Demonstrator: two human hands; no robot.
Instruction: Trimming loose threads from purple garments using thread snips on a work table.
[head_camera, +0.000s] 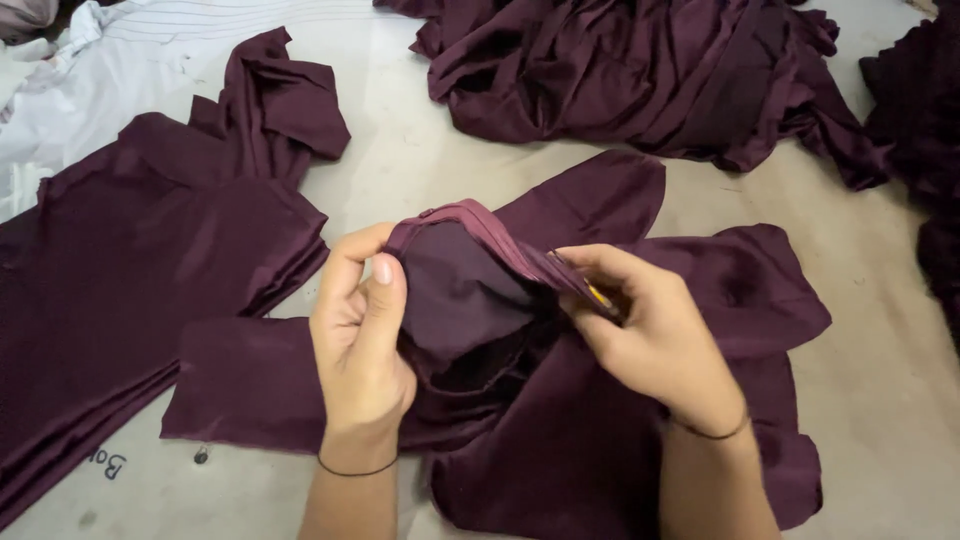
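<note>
A person's two bare hands worked a dark maroon garment (560, 420) at the near centre of a pale grey desk (420, 160), seen from a head-worn camera looking down. The left hand (360, 340) gripped a raised fold of the cloth, thumb pressed on the near face and the fingers (345, 270) curled behind the seamed edge (480, 225), so that the fold stood up between both hands. The right hand (650, 335) pinched the same lighter-coloured seam from the right side, its fingers closed on the edge, with a small yellow object (598, 294) showing just under the fingertips; what it was could not be told. Each wrist wore a thin dark band. The rest of the garment lay spread beneath and around the hands, one flat panel (250, 385) reaching left and another lobe extending far right of centre. To the left lay a flat stack of maroon pieces (130, 290), its far end topped by a crumpled fold (285, 100). A loose heap of the same maroon fabric (650, 70) filled the far side of the desk, well apart from the hands, and more dark cloth (925, 180) ran along the right edge. White fabric (90, 70) sat in the far left corner. A small dark speck (201, 456) lay on the desk near the left panel's near edge.
</note>
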